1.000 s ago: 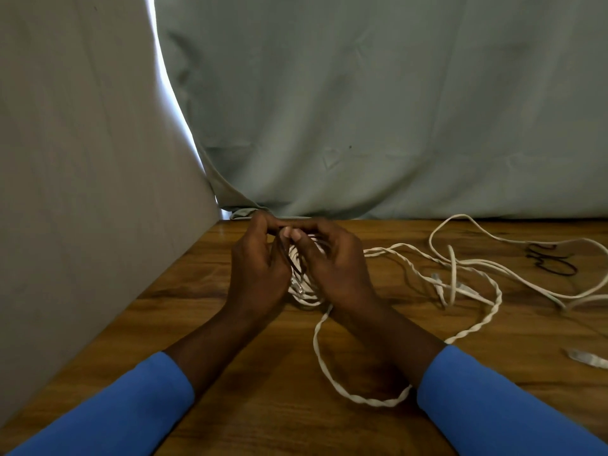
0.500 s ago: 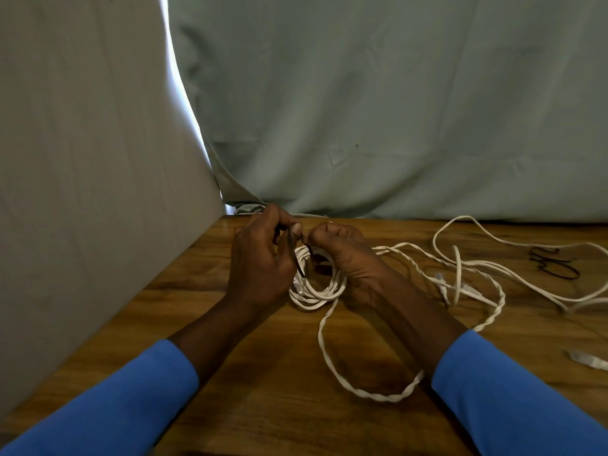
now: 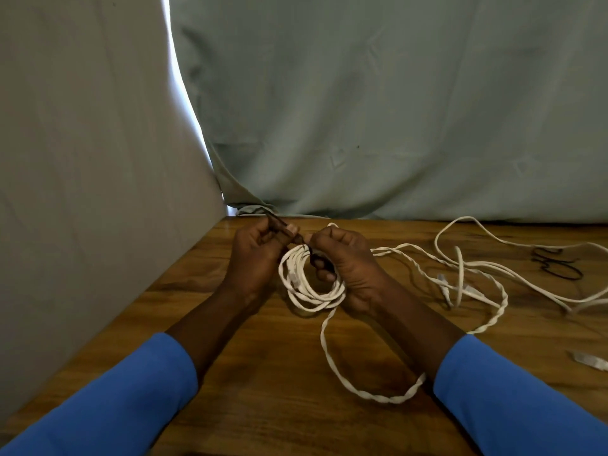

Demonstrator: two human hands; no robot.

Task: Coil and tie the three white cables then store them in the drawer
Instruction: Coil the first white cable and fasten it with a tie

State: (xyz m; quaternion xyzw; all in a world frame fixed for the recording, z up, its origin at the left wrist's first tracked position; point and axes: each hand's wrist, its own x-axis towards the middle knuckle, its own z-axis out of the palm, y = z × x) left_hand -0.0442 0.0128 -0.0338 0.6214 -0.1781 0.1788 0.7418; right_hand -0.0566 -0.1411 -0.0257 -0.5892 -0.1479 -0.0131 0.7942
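Observation:
A coiled white cable (image 3: 304, 284) hangs between my hands above the wooden table (image 3: 269, 373). A thin black tie (image 3: 297, 240) wraps the top of the coil. My left hand (image 3: 256, 258) pinches one end of the tie, which sticks up to the left. My right hand (image 3: 348, 268) grips the coil's right side and the tie's other end. A twisted white cable tail (image 3: 371, 391) runs from the coil in a loop between my forearms. More loose white cables (image 3: 477, 268) lie tangled to the right.
Two black ties (image 3: 556, 266) lie on the table at the far right. A small pale object (image 3: 589, 360) rests near the right edge. Grey cloth (image 3: 362, 110) hangs behind the table and a cloth panel (image 3: 82, 192) stands along its left side.
My hands have drawn apart and the coil now shows as an open ring between them. The left hand has pulled the black tie's end up and leftward.

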